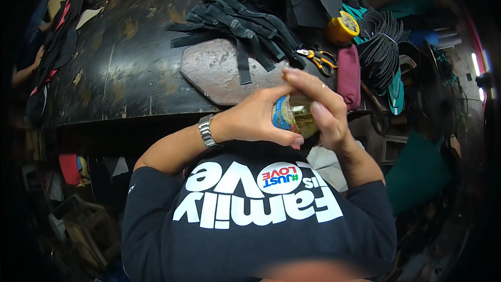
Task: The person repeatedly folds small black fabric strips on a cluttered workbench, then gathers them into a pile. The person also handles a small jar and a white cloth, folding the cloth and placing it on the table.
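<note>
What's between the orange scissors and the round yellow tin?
Nothing: in the head view, only bare dark tabletop separates the orange-handled scissors from the round yellow tin.

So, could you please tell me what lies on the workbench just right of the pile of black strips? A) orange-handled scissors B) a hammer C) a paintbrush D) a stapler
A: orange-handled scissors lie on the dark workbench beside the black strips.

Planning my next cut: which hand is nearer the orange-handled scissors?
Right. The right hand sits just below the scissors on the bench; the left hand is farther left, both gripping a small jar.
</note>
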{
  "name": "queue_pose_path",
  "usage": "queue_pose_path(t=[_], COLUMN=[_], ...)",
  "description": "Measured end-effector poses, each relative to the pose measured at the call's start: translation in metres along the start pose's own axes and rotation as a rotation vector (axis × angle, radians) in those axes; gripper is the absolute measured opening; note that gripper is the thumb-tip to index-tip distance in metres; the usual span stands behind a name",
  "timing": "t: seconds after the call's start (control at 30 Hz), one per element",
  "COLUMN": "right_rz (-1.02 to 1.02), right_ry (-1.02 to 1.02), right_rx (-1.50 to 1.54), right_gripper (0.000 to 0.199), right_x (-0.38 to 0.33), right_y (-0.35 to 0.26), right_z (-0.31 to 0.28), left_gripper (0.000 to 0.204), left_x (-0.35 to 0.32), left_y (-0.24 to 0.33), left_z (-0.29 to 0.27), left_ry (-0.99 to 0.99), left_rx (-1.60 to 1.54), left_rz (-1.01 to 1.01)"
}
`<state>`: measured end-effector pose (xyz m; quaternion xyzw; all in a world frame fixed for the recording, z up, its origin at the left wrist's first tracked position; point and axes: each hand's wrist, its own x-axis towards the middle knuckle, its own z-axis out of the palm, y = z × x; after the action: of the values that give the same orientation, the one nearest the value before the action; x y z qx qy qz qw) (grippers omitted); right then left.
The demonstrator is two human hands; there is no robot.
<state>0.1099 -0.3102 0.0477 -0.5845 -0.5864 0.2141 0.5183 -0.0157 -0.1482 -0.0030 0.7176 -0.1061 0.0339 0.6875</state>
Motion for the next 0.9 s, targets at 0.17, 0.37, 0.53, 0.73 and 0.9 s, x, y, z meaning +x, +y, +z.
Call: queue_pose_path(t=[0.17,0.37,0.53,0.73,0.9], right_rz=[0.525,-0.132,-0.022,0.168,0.071], right_ry=[0.469,0.065,-0.034,0.35,0.523], right_rx=[0.655,0.007,0.424,0.272,0.181], right_gripper=[0.059,0.069,0.049,0.051,0.027], right_x=[0.034,0.062,0.085,0.108,0.133], right_y=[0.047,0.04,0.053,0.069,0.066], right_z=[0.037,0.023,0.063,0.111,0.102], left_gripper=[0.082,0.068,0.069,0.07,0.077], left_x=[0.004,-0.021,-0.045,-0.061,-0.064], left_y=[-0.007,-0.009,-0.004,-0.003,-0.005], left_z=[-0.02,-0.064,-0.082,-0.102,-0.123], left_ry=[0.375,-0.017,0.022,0.46,0.573], left_rx=[0.749,-0.507,-0.619,0.421,0.422], left_rz=[0.244,-0.227,-0.356,-0.09,-0.064])
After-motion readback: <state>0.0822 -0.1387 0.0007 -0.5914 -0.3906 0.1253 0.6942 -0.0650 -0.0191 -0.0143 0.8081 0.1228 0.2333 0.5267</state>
